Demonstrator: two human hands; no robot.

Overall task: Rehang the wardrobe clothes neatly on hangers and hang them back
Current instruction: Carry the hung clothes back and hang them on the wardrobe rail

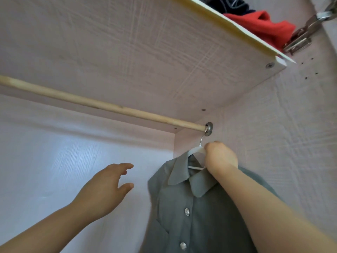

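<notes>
A grey-green buttoned shirt (197, 207) hangs on a white hanger (196, 149) at the right end of the wooden wardrobe rod (102, 105). The hanger's metal hook reaches up to the rod beside its metal end bracket (208, 128). My right hand (220, 157) is closed around the top of the hanger, just under the hook. My left hand (107, 187) hovers to the left of the shirt with its fingers spread, holding nothing and not touching the cloth.
The rest of the rod to the left carries no hangers. A shelf (145, 52) spans overhead, with red cloth (262, 26) and dark clothes (228, 4) lying on it. The wardrobe's side wall (291, 125) stands close on the right, with a door hinge (302, 33) near the top.
</notes>
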